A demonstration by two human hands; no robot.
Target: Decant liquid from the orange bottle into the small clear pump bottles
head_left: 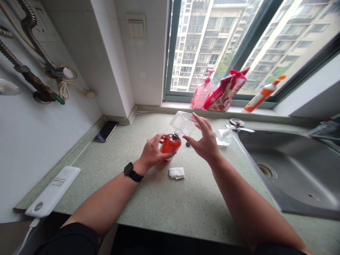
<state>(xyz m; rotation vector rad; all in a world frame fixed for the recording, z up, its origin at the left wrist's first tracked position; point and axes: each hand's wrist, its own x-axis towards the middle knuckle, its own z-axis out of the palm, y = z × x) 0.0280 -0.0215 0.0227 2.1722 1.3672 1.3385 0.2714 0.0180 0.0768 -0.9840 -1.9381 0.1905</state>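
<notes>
head cam view: the left hand (152, 150) is wrapping its fingers around an orange bottle (170, 145) and gripping it firmly. the right hand (204, 140) is hanging spread wide open at the bottle's 3 o'clock, holding nothing clearly, with its fingertips (195, 116) reaching a clear plastic box (183, 123) at 1 o'clock; can't tell if they're touching. a folded tissue (176, 173) is lying at 6 o'clock.

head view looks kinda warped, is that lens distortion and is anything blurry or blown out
In the head view, wide-angle distortion leans the wall and bends the counter edge; the window is bright, leaving the buildings outside somewhat washed out; the left hand, right hand and orange bottle look fairly sharp, with only soft shadows below them.
</notes>
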